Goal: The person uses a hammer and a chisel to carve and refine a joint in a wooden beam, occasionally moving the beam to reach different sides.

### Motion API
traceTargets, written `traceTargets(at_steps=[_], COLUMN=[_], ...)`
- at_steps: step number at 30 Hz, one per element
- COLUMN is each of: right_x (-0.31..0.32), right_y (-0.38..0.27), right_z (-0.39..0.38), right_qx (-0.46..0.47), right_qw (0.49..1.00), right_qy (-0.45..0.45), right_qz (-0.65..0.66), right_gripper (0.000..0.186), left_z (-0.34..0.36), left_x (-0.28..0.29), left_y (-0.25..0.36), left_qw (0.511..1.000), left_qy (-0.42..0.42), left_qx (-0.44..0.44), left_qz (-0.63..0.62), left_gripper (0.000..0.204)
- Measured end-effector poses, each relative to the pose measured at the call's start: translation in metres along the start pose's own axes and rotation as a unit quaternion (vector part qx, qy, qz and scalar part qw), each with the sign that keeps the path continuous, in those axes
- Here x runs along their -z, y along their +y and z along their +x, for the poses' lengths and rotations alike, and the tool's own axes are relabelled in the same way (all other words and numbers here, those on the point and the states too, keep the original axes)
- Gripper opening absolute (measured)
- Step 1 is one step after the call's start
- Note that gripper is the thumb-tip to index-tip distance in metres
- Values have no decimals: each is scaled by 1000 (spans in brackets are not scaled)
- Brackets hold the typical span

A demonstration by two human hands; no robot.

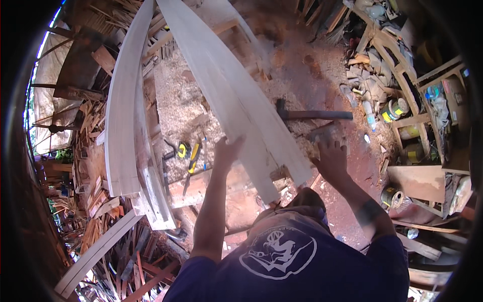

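A long pale wooden plank point(241, 100) slants from the top of the view down to my body, with a notch in its near end. My left hand point(229, 151) grips its left edge, the fingertips resting on the wood. At the right edge, my right hand point(330, 158) is open with fingers apart; its thumb side is close to the plank, and whether it touches I cannot tell. Beyond that hand lies a hammer-like tool point(317, 115) with a dark head and handle. Left of the plank are a yellow-and-black hand tool point(193, 158) and a tape measure point(182, 150).
Another pale plank point(123, 121) stands at the left, beside a narrower whitish board point(156, 201). Wood scraps point(136, 251) pile up at lower left. Shavings point(176, 100) cover the ground. At the right are a wooden frame point(402, 65), cans point(395, 109) and a plastic bottle point(370, 116).
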State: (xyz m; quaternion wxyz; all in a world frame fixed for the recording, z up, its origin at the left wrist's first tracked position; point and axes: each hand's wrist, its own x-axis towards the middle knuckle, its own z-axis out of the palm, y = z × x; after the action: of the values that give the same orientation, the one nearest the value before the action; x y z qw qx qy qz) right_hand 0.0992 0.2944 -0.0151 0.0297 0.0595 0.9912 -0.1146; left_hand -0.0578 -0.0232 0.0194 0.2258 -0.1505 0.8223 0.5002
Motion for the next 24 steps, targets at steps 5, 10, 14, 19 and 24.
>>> traceTargets(at_steps=[5,10,14,19,24], right_x=[10,-16,7,69,77], right_y=[55,76,87,47,-104], right_z=[52,170,192,164,166], right_qx=[41,83,131,81,199], right_qw=[982,990,980,989,924], right_qy=[160,-113,-128,-53,-53], right_qz=[86,-22,-76,111,323], right_gripper=[50,47,23,28,36], left_z=[-10,5,2,-40,-73], left_x=[69,37,-5,-12,-40], left_y=[23,-30,-90,-119,-139], left_qw=[978,967,993,972,980], left_qy=[117,139,42,176,157], left_qx=[-42,-67,-55,-145,-102], left_qz=[169,203,-96,-52,-69], left_gripper=[85,116,79,61,61])
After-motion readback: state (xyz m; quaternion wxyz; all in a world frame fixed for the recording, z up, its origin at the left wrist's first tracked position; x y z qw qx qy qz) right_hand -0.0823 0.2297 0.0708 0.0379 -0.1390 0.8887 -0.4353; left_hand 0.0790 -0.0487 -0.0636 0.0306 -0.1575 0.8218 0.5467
